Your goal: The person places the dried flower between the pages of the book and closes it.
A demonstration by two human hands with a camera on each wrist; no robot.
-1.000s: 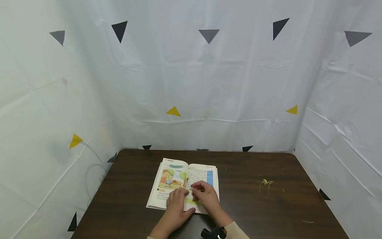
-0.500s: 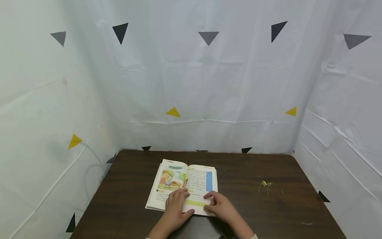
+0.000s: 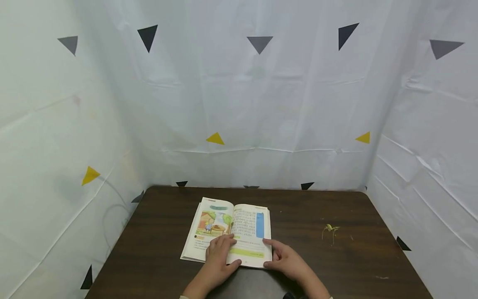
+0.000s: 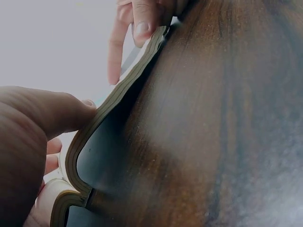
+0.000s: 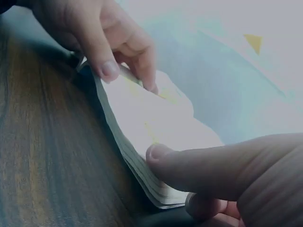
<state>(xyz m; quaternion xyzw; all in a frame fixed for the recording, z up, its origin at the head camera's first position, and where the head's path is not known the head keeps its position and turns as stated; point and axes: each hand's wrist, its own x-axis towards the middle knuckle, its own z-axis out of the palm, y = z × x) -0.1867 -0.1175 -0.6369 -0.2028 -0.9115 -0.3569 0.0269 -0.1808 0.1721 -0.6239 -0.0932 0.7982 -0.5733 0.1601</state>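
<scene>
An open book (image 3: 246, 224), with a coloured picture on its left page and a text block with a blue panel on its right page, lies on the dark table. Across its lower middle rests my left hand (image 3: 216, 258), fingers spread over the gutter and thumb on the right page's bottom edge. My right hand (image 3: 289, 259) touches that page's right side, index finger at the side edge and thumb near the lower corner. The right wrist view shows the right thumb (image 5: 165, 158) flat on the page, other fingers curled beside the corner. In the left wrist view, layered page edges (image 4: 75, 151) rise in a curve.
A small yellow-green stringy mark (image 3: 330, 228) shows on the table (image 3: 358, 265) to the right. White sheeting (image 3: 239, 104) with grey, black and yellow triangles stands behind the table and along both sides. Something black (image 3: 289, 295) sits at the right wrist.
My right hand has moved from near the gutter, where its thumb and fingertips were close together, rightward to the page's outer edge, uncovering the right page. My left hand has stayed in place.
</scene>
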